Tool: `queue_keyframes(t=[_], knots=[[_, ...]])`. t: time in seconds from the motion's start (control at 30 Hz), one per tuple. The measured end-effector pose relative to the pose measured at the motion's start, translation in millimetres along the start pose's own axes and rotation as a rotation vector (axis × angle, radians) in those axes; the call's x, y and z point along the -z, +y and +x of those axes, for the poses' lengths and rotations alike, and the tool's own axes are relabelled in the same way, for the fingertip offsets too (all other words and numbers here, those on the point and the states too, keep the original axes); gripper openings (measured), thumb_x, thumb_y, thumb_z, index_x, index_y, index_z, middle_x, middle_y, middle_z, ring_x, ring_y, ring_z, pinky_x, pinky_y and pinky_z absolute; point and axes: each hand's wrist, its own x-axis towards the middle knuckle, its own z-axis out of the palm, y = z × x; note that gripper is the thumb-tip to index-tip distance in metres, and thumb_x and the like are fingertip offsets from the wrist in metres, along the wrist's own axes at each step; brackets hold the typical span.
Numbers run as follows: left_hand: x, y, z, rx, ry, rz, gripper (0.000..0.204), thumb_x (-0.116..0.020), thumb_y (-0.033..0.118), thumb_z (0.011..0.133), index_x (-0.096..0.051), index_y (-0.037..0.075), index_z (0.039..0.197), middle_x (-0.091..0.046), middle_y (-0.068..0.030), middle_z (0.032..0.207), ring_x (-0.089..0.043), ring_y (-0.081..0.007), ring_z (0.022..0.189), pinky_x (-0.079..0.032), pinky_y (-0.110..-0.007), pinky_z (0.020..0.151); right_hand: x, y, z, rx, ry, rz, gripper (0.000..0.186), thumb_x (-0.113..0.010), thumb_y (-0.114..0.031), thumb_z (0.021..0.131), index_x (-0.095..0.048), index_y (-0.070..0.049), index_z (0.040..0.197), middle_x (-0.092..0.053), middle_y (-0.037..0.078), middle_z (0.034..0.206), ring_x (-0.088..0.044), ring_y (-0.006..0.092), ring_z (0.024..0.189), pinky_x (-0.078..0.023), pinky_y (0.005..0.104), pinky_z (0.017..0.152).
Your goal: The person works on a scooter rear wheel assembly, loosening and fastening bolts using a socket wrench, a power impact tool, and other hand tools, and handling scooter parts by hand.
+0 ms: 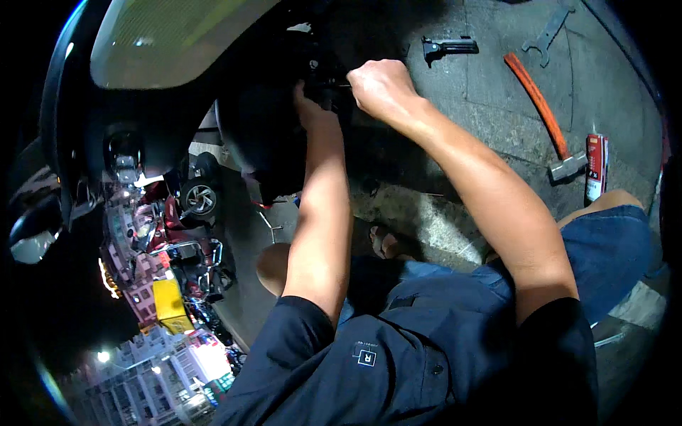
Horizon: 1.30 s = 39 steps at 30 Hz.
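Note:
My right hand [380, 85] is closed round the end of a thin dark tool [342, 84] that points left into a shadowed mechanical assembly [312, 64] on the underside of a dark vehicle [71, 106]. My left hand [311, 103] is at that assembly, just left of the tool, its fingers partly lost in shadow; what they hold cannot be made out. Above and to the left of my hands is a pale translucent panel [156, 39] set in the dark bodywork.
On the concrete at right lie a black tool [451, 46], a spanner [547, 39], an orange-handled hammer [540, 103] and a red-and-white can [596, 167]. A metal tool [273, 231] lies below the vehicle. Parked scooters [192, 248] and lit buildings stand beyond at left.

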Motion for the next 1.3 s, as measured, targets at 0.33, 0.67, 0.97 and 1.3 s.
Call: queue_keyframes(t=[0.33,0.67,0.97,1.3], knots=[[-1.0,-2.2,-8.2,0.128,0.078,-0.006,0.044,-0.07,0.032,0.074,-0.061,0.008,0.109,-0.057,-0.0087,0.112,-0.054,-0.0228,0.096,-0.046,-0.03,0.076,2.8,17.5,26.5,-0.258,-0.352,0.315,0.032,-0.056,-0.024,0.075,-0.066,-0.001,0.095,-0.063,0.023,0.096,-0.061,0.0372,0.095,-0.047,0.0428,0.083],[15.3,-1.4,3.8,0.28,0.012,0.086,0.075,-0.071,0.04,0.072,-0.042,0.004,0.131,-0.048,-0.0117,0.128,-0.048,-0.0261,0.111,-0.039,-0.035,0.091,2.0,8.5,21.3,-0.175,-0.214,-0.02,0.029,-0.06,-0.024,0.078,-0.064,-0.002,0.097,-0.063,0.023,0.096,-0.059,0.0389,0.094,-0.047,0.046,0.082],[15.5,-10.3,17.7,0.28,0.047,0.139,0.038,-0.071,0.037,0.075,-0.062,0.007,0.097,-0.061,-0.005,0.095,-0.058,-0.0165,0.081,-0.048,-0.028,0.066,-15.8,-6.7,36.1,-0.133,-0.248,-0.186,0.03,-0.057,-0.027,0.085,-0.063,-0.003,0.102,-0.064,0.019,0.093,-0.063,0.0329,0.083,-0.051,0.0418,0.069],[33.2,5.4,6.7,0.238,-0.153,0.254,0.047,-0.06,0.044,0.083,-0.056,0.011,0.117,-0.061,-0.0051,0.108,-0.058,-0.0217,0.091,-0.047,-0.035,0.067,-26.1,-20.0,48.0,-0.237,-0.207,-0.057,0.033,-0.058,-0.032,0.083,-0.063,-0.003,0.098,-0.064,0.02,0.097,-0.061,0.0361,0.092,-0.05,0.0437,0.077]])
